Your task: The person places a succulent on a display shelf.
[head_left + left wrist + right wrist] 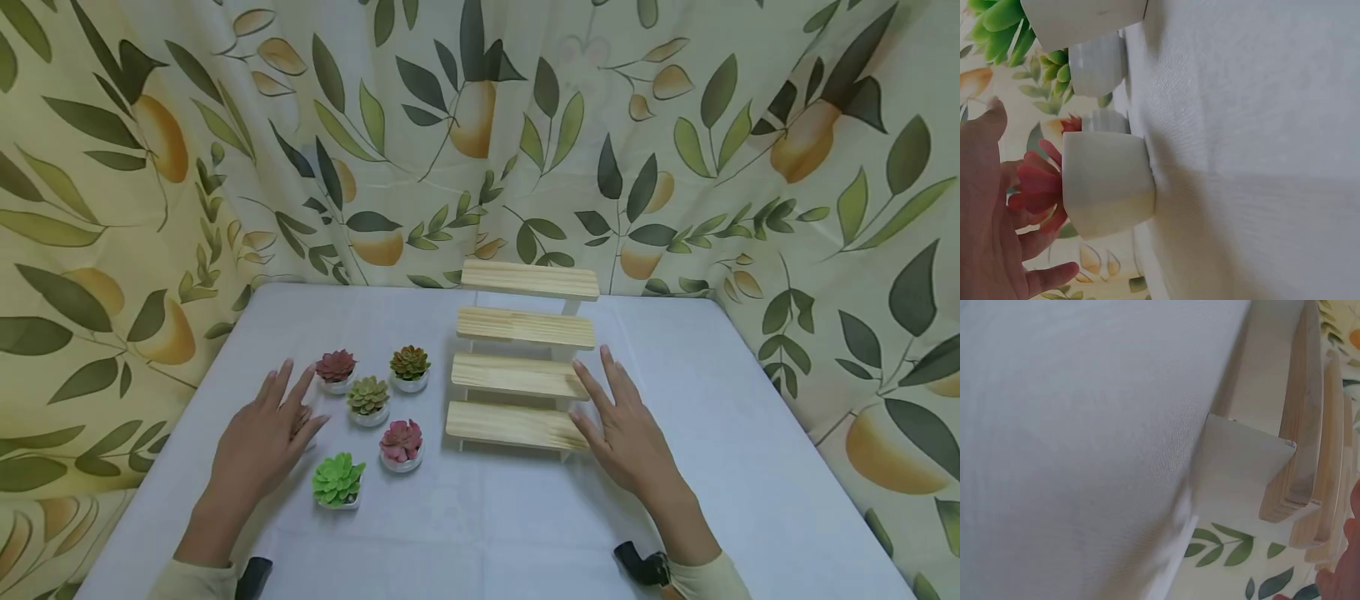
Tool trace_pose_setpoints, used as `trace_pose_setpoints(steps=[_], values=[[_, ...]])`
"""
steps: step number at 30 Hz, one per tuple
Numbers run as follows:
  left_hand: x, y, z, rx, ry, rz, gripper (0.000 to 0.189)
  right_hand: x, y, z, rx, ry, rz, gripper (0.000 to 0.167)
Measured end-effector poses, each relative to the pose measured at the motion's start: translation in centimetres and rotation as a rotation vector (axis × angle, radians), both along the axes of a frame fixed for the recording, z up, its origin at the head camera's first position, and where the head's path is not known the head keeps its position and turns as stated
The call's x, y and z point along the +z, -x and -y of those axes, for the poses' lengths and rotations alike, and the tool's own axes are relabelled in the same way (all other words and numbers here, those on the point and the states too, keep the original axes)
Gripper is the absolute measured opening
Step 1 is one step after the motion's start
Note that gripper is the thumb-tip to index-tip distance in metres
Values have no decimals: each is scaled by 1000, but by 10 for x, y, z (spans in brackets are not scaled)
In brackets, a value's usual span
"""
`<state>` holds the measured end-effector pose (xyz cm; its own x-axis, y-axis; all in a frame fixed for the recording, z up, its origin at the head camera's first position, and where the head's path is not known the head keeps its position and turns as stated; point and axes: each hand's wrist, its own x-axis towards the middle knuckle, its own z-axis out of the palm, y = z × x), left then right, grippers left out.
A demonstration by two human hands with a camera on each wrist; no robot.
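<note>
My left hand (258, 442) hovers with fingers spread at the left of a group of small potted succulents. In the left wrist view its fingers reach beside a red succulent (1040, 181) in a white pot (1107, 184); from the head view, the hand mostly hides this one. Close by stand a dark red succulent (335, 367), an olive one (367, 396), a brownish-green one (410, 363), a pink one (401, 442) and a bright green one (337, 479). My right hand (626, 433), fingers extended, is at the right end of a stepped wooden shelf (517, 425), fingertips overlapping its lower tiers.
A white cloth (480, 517) covers the table. Behind and at both sides hangs a curtain (540, 158) printed with leaves and fruit. The shelf's white side support (1241, 453) stands on the cloth. Dark straps (643, 567) sit at the wrists.
</note>
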<state>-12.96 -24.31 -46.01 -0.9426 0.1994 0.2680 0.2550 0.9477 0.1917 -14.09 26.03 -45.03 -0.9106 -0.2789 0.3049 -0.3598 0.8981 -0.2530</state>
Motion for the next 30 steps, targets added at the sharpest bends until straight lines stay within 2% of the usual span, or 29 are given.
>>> trace_pose_setpoints(steps=[7,16,21,24,27,30], values=[[-4,-7,2,18,-84,6,70,1,-4,1,-22,54,112,69],[-4,-12,7,62,-187,126,70,2,-12,-3,-1,156,208,69],[-2,-15,10,64,-279,215,75,0,-15,-5,1,264,226,67],[-1,-18,13,66,-334,260,78,-1,-16,-6,14,354,250,59],[-2,-20,15,73,-380,306,82,-2,-17,-6,37,445,315,49],[-3,-21,16,74,-421,337,84,0,-20,-7,85,517,416,43]])
